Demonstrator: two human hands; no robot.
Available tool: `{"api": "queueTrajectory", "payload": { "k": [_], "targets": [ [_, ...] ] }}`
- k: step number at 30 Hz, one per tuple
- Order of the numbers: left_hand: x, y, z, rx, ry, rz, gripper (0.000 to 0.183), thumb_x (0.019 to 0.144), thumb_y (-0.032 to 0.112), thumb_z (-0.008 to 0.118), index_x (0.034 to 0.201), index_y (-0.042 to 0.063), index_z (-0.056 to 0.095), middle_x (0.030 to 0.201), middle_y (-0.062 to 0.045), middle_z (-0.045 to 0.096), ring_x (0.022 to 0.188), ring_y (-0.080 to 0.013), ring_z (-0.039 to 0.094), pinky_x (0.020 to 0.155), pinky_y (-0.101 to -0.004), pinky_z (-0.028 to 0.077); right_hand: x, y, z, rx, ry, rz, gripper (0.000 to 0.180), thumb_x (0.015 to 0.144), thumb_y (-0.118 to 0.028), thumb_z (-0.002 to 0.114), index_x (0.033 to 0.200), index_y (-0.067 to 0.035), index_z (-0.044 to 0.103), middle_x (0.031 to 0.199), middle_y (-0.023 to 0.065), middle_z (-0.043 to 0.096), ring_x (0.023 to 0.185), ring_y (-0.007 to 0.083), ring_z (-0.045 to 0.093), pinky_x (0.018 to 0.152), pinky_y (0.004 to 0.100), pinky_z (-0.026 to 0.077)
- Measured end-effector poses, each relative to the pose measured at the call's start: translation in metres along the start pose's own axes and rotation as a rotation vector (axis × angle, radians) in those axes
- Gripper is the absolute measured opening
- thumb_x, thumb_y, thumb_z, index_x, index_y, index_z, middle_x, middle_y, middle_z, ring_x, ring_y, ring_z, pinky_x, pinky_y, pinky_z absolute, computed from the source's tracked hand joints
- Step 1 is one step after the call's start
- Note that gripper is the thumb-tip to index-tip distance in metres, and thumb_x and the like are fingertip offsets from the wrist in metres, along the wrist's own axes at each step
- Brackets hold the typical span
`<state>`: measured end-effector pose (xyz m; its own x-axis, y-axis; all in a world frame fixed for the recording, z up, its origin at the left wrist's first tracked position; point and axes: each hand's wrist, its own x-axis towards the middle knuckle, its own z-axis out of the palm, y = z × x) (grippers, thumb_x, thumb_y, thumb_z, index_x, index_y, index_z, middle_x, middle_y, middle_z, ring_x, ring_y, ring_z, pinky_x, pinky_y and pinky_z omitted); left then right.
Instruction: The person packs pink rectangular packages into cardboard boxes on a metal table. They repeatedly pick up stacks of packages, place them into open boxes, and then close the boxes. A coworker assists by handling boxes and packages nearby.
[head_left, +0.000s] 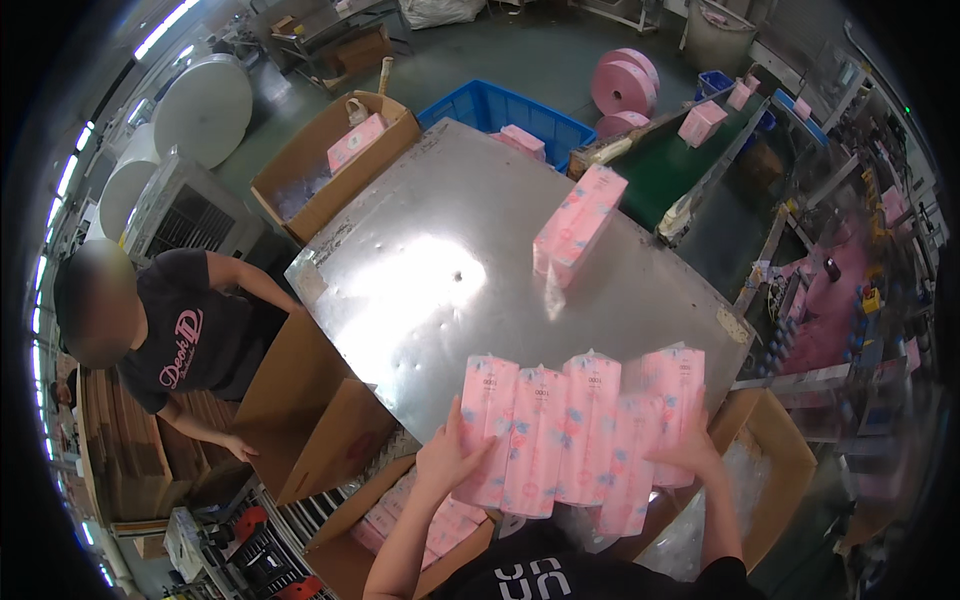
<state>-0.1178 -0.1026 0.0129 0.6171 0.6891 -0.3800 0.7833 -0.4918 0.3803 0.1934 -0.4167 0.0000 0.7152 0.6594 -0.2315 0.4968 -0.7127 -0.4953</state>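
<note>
Several pink flower-printed soft packs (588, 427) stand side by side in an uneven row at the near edge of the metal table (420, 225). My left hand (454, 454) presses against the row's left end, its thumb over the front of the first pack. At the right end, my right hand (690, 450) has its fingers and thumb around the last pack, so the row is squeezed between both hands. Another pink pack (580, 223) lies alone farther up the table, with loose clear film at its near end. Below my left forearm, an open carton (337, 536) holds more pink packs in rows.
A co-worker (217, 322) at the left holds an open empty carton (300, 420). A green conveyor belt (652, 176) carries pink packs towards the table. A blue crate (480, 105) and a carton (390, 161) stand beyond it; another carton (780, 465) with clear film is at my right.
</note>
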Motion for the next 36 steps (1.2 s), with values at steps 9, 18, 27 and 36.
{"api": "queueTrajectory", "payload": {
  "k": [9,18,27,36],
  "targets": [
    [0.023,-0.071,0.041,-0.791,-0.259,-0.123,0.082,0.090,0.064,0.052,0.149,0.009,0.033,0.116,-0.011,0.065,0.102,-0.0277,0.065,0.088,-0.0394,0.051,0.090,0.019,0.008,0.694,0.041,0.005,0.108,0.077,-0.037,0.081,0.153,-0.001,0.012,0.137,0.0190,0.051,0.122,0.0305,0.055,0.102,0.0452,0.045],
    [-0.033,-0.128,0.071,-1.124,-0.671,-0.300,0.094,0.084,0.066,0.060,0.152,0.011,0.026,0.146,-0.008,0.043,0.132,-0.0246,0.044,0.101,-0.0461,0.043,0.092,0.062,0.028,1.255,-0.805,0.687,0.059,0.085,-0.023,0.071,0.135,0.001,0.049,0.129,0.0157,0.059,0.120,0.0280,0.057,0.103,0.0453,0.046],
    [-0.122,-0.179,0.033,-1.388,-0.476,-0.256,0.080,0.080,0.038,0.077,0.145,0.008,0.039,0.143,-0.009,0.048,0.130,-0.0220,0.047,0.104,-0.0427,0.043,0.081,-0.013,0.042,1.206,-0.846,0.523,0.056,0.078,-0.006,0.063,0.131,0.007,0.050,0.125,0.0189,0.061,0.113,0.0342,0.060,0.103,0.0479,0.046],
    [-0.309,-0.287,-0.042,-1.382,0.109,-0.156,0.071,0.071,0.008,0.081,0.134,-0.001,0.050,0.125,-0.008,0.062,0.116,-0.0200,0.058,0.100,-0.0333,0.044,0.022,-0.212,0.094,1.062,-1.107,-0.071,0.072,0.066,-0.002,0.076,0.133,0.003,0.050,0.128,0.0156,0.060,0.115,0.0283,0.061,0.098,0.0406,0.051]
  ]
}}
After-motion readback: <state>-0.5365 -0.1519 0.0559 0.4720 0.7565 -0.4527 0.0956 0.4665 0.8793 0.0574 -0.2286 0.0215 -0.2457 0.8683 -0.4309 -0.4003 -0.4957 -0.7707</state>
